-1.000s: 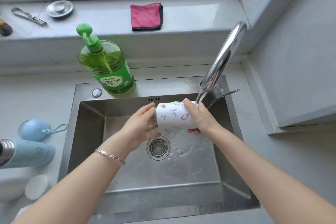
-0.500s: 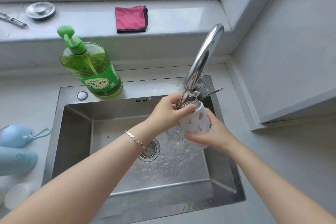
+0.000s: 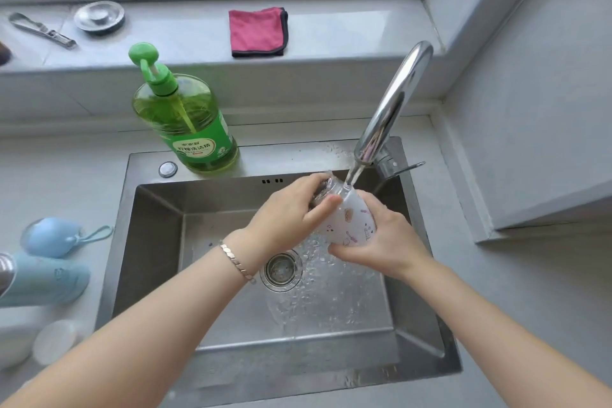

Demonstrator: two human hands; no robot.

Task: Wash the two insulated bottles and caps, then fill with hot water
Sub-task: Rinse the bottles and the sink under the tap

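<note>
- Holding the white bottle (image 3: 347, 222) over the sink (image 3: 155, 242), near its far right corner, tilted with the steel mouth up and to the left.
- Clamping the left hand (image 3: 288, 219) round the neck end, thumb laid across the white body; thin bracelet (image 3: 236, 262) on that wrist.
- Cupping the base from below and from the right with the right hand (image 3: 384, 248), fingers curled underneath.
- Running water from the faucet (image 3: 394, 103) straight onto the bottle's shoulder, just beside the left thumb, and splashing down over the sink floor around the drain (image 3: 281, 270).
- Over at the desk's left edge: blue bottle (image 3: 49, 278) lying on its side, blue cap (image 3: 49, 237) with a loop just behind it, white cap (image 3: 54, 341) nearer the front.
- On the sink's back rim, toward the left: green detergent bottle (image 3: 188, 122), upright.
- Up on the windowsill (image 3: 347, 23): pink cloth (image 3: 258, 31) in the middle, round metal lid (image 3: 99, 16) and a metal tool (image 3: 43, 31) at the left end.
</note>
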